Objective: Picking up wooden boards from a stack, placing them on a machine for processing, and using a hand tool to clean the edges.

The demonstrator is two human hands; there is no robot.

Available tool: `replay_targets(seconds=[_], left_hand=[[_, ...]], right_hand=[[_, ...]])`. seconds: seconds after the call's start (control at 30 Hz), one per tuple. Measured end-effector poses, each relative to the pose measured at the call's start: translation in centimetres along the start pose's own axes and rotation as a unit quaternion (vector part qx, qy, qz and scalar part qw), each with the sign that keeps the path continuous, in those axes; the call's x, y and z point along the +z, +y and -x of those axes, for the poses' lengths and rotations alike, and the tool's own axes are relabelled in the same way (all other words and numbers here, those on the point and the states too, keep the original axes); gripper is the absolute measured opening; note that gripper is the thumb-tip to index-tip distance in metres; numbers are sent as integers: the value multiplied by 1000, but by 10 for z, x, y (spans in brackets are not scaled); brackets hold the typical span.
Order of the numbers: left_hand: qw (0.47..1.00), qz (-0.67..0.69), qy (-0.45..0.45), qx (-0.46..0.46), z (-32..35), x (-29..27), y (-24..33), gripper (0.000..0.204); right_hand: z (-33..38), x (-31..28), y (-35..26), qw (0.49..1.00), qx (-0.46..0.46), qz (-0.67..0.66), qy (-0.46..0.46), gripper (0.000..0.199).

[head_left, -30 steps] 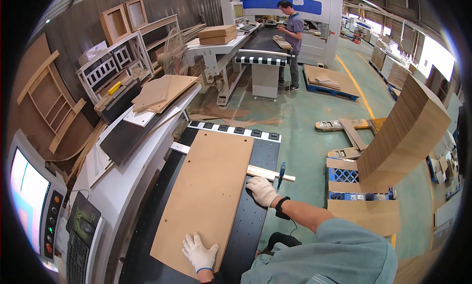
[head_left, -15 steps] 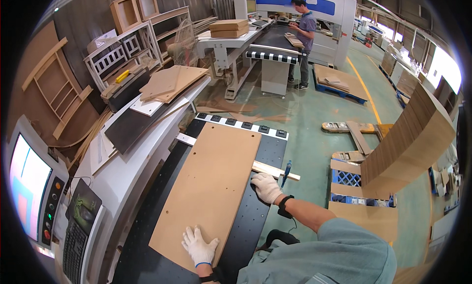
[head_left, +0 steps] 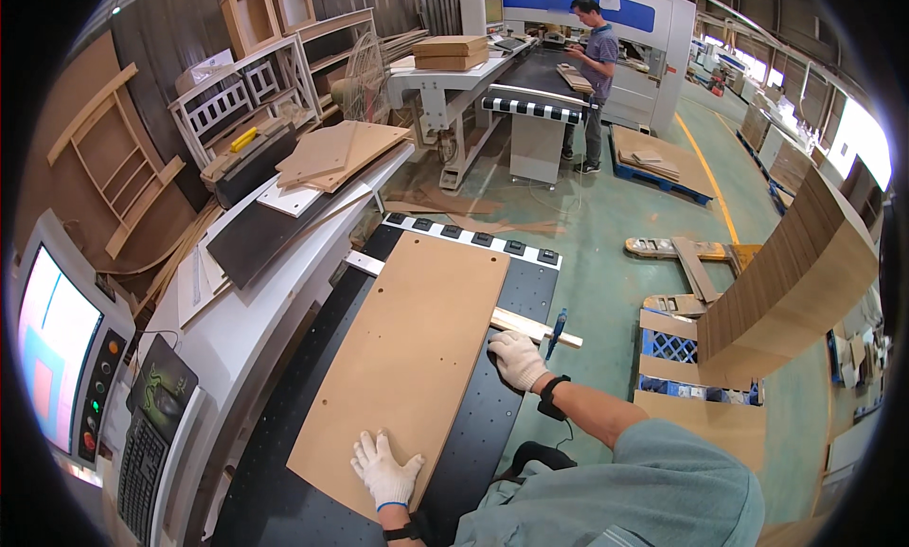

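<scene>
Here a long brown fibreboard panel (head_left: 407, 358) lies flat on the black perforated machine bed (head_left: 492, 424), its far end near the black-and-white striped rail (head_left: 473, 237). The left hand (head_left: 385, 468), in a white knit glove, rests spread and flat on the panel's near corner, fingers (head_left: 371, 449) wide, gripping nothing. The right hand (head_left: 517, 359), gloved too, presses against the panel's right long edge, fingers curled loosely over that edge; just beyond its fingertips a pale wooden strip (head_left: 530, 327) runs out to the right, and a small blue-handled tool (head_left: 555, 330) stands beside it.

The panel looks stiff and thin, probably moderately heavy for its size, with a smooth face on which knit gloves may slip. Its edges and corners seem the parts most prone to chipping. Judging by its length, it is best held at the two long edges, hands well apart, or slid flat over the bed.

To the left of the left hand sit a keyboard (head_left: 142, 462) and a lit control screen (head_left: 52, 344).
</scene>
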State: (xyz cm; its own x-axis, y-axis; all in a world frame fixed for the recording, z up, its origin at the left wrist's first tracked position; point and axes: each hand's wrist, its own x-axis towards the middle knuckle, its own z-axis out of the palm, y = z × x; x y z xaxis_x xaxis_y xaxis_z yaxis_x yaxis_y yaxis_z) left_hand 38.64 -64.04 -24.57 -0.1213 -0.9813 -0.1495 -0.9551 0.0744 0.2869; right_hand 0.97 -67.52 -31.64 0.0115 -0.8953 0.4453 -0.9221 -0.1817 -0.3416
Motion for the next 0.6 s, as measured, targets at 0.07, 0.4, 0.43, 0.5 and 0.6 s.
replay_targets(seconds=[0.07, 0.4, 0.43, 0.5, 0.6], left_hand=[[1000, 0, 0, 2, 0, 0, 0, 99], [1000, 3, 12, 9, 1, 4, -4, 100], [1000, 1, 15, 11, 2, 4, -4, 100], [1000, 0, 14, 10, 2, 4, -4, 99], [1000, 1, 13, 8, 1, 3, -3, 99]], right_hand=[[0, -1, -1, 1000, 3, 1, -3, 19], [2, 2, 1, 1000, -4, 9, 3, 22], [2, 3, 2, 1000, -4, 9, 5, 22], [1, 4, 3, 1000, -3, 9, 3, 21], [1, 5, 4, 1000, -7, 10, 2, 20]])
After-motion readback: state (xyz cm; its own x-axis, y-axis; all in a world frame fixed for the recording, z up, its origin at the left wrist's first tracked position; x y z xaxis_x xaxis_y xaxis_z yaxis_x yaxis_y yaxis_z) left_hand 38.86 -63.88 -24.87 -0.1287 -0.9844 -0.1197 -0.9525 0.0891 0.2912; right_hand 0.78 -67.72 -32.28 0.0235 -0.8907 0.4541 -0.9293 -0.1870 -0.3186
